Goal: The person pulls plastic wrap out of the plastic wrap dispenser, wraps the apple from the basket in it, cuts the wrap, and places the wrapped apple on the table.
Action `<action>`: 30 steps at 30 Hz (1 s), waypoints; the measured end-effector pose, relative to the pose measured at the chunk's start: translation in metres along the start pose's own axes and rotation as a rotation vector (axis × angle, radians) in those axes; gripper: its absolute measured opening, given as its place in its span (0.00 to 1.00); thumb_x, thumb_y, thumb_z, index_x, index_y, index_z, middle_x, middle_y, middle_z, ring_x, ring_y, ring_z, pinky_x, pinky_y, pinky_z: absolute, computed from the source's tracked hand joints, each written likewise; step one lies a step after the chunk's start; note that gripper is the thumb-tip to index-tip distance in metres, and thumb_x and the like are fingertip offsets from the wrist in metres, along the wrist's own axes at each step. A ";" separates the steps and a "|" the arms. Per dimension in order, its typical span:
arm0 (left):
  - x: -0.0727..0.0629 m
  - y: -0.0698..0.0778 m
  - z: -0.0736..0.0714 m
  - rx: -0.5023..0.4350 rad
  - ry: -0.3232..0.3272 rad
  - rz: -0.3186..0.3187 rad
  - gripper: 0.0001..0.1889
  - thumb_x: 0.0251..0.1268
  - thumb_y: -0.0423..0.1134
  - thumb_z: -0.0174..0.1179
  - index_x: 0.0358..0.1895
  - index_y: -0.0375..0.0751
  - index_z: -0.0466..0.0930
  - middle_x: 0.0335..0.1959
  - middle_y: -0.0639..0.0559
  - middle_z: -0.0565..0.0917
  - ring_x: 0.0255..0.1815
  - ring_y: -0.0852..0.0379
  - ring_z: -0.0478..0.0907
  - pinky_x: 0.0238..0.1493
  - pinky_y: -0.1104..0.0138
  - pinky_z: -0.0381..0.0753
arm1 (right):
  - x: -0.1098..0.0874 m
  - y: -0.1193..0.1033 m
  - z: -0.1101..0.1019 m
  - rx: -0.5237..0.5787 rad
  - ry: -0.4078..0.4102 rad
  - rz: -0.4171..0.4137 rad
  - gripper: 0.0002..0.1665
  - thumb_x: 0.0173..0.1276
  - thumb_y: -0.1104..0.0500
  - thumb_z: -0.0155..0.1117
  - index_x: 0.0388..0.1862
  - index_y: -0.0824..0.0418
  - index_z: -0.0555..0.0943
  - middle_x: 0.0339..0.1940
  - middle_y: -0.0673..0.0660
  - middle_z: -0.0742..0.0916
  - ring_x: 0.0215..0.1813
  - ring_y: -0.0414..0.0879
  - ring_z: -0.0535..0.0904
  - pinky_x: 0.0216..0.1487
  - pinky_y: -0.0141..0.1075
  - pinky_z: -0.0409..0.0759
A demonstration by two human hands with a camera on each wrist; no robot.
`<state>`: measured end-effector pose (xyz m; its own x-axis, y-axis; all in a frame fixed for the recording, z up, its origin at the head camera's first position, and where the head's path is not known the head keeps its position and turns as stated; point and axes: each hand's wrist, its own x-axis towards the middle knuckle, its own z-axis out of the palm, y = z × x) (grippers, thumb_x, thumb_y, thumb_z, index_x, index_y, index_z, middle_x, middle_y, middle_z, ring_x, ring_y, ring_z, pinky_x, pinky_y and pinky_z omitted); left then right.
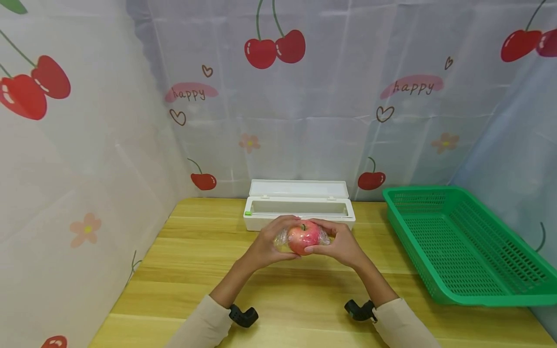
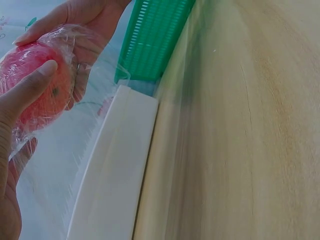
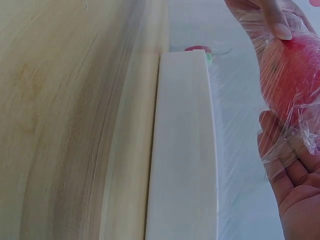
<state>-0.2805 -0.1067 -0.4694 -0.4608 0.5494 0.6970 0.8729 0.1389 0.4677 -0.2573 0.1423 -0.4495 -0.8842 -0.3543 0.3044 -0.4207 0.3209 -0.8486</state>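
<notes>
Both hands hold a red apple [image 1: 303,237] with its stem up, above the table in front of a white box. Clear plastic film [image 3: 312,130] covers the apple and bunches at its sides. From the left, the left hand [image 1: 275,242] curves round it; its thumb lies on the wrapped apple in the left wrist view. On the other side the right hand [image 1: 339,243] grips the apple between thumb and fingers. Behind them stands the white cling film dispenser box [image 1: 300,222], its lid [image 1: 299,187] raised. The film partly veils the fingers.
A green perforated plastic basket [image 1: 439,285] stands on the right of the wooden table [image 1: 296,304]. A patterned curtain [image 1: 322,121] hangs behind and at both sides. The dispenser has a small green tab [image 1: 248,213] at its left end.
</notes>
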 end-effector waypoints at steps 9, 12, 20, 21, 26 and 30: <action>0.001 0.000 0.000 0.010 -0.015 0.026 0.47 0.39 0.35 0.85 0.69 0.42 0.71 0.67 0.44 0.75 0.69 0.48 0.72 0.67 0.57 0.76 | 0.000 0.002 -0.001 0.013 -0.020 0.007 0.38 0.55 0.52 0.83 0.65 0.55 0.81 0.59 0.54 0.86 0.58 0.52 0.81 0.54 0.37 0.83; 0.001 0.000 0.001 0.012 -0.021 0.032 0.48 0.37 0.33 0.86 0.69 0.42 0.72 0.67 0.45 0.75 0.68 0.48 0.72 0.67 0.58 0.76 | 0.000 0.002 -0.002 0.022 -0.026 0.011 0.37 0.56 0.53 0.82 0.65 0.56 0.81 0.58 0.55 0.86 0.57 0.52 0.82 0.52 0.35 0.84; 0.001 0.004 -0.001 0.041 -0.016 0.028 0.46 0.38 0.35 0.86 0.67 0.41 0.74 0.65 0.47 0.78 0.67 0.50 0.74 0.66 0.60 0.77 | 0.001 0.003 -0.002 0.032 -0.072 0.007 0.35 0.59 0.52 0.80 0.65 0.55 0.81 0.56 0.55 0.87 0.53 0.52 0.82 0.49 0.36 0.85; 0.001 0.004 -0.001 0.044 -0.015 0.026 0.45 0.38 0.36 0.86 0.67 0.41 0.74 0.65 0.47 0.78 0.67 0.50 0.75 0.65 0.60 0.77 | 0.001 0.003 -0.003 0.034 -0.080 0.006 0.35 0.59 0.52 0.80 0.66 0.55 0.81 0.56 0.55 0.87 0.53 0.52 0.82 0.49 0.36 0.85; 0.000 0.003 -0.002 0.053 -0.020 0.014 0.44 0.39 0.38 0.86 0.67 0.40 0.75 0.64 0.47 0.80 0.66 0.51 0.76 0.65 0.61 0.78 | 0.002 0.003 -0.003 0.005 -0.087 -0.007 0.36 0.60 0.52 0.80 0.68 0.54 0.79 0.60 0.56 0.85 0.56 0.52 0.82 0.51 0.34 0.84; -0.001 0.000 -0.001 0.057 -0.025 0.006 0.44 0.40 0.40 0.85 0.67 0.41 0.76 0.64 0.47 0.81 0.65 0.50 0.77 0.64 0.61 0.78 | 0.001 0.003 -0.003 -0.044 -0.069 -0.032 0.37 0.59 0.51 0.81 0.68 0.53 0.80 0.63 0.55 0.84 0.60 0.53 0.82 0.55 0.36 0.83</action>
<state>-0.2797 -0.1082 -0.4695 -0.4520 0.5704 0.6858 0.8837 0.1818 0.4313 -0.2604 0.1454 -0.4502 -0.8545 -0.4245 0.2994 -0.4587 0.3462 -0.8184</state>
